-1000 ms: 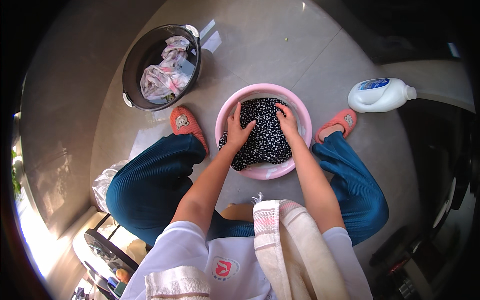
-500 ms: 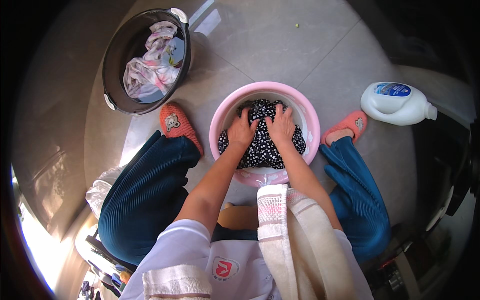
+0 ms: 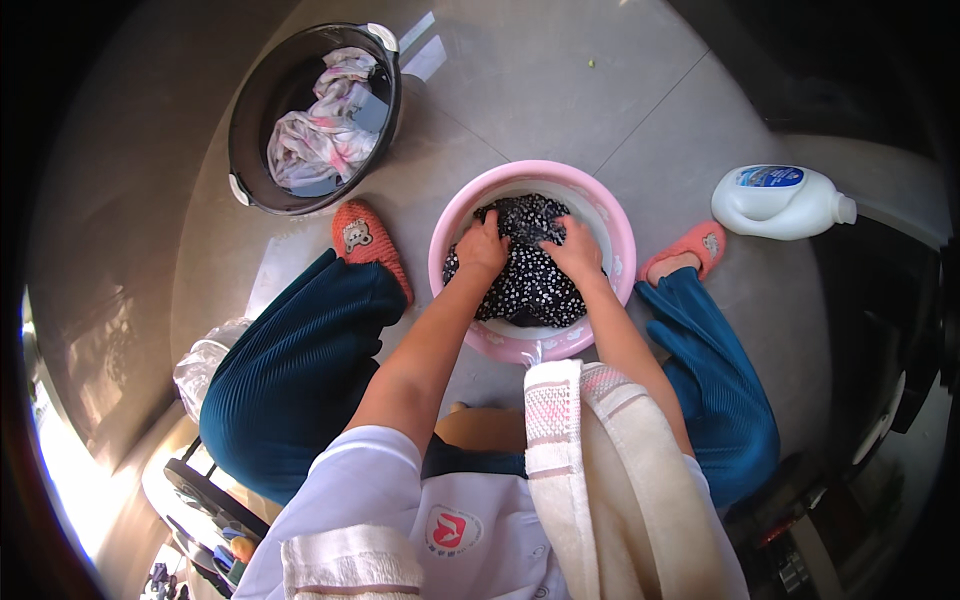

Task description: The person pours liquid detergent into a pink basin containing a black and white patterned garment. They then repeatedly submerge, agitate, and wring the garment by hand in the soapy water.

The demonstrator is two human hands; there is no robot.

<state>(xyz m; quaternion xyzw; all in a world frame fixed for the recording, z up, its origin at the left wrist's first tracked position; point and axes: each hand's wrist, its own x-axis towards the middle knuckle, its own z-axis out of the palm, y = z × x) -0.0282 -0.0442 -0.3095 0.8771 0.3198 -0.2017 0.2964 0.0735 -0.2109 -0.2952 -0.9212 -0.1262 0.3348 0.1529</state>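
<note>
Here's the cloth (image 3: 530,285), black with white specks, bunched in the pink basin (image 3: 627,235) on the floor (image 3: 500,70), and both hands are right on it! Left hand (image 3: 481,250) at its upper left, right hand (image 3: 576,252) at its upper right, a stretch of cloth showing between the thumbs. Most of it lies nearer the person than the fingertips. Fingers part-curled, thumbs spread away, against the cloth; whether they grip a fold, I can't tell.
</note>
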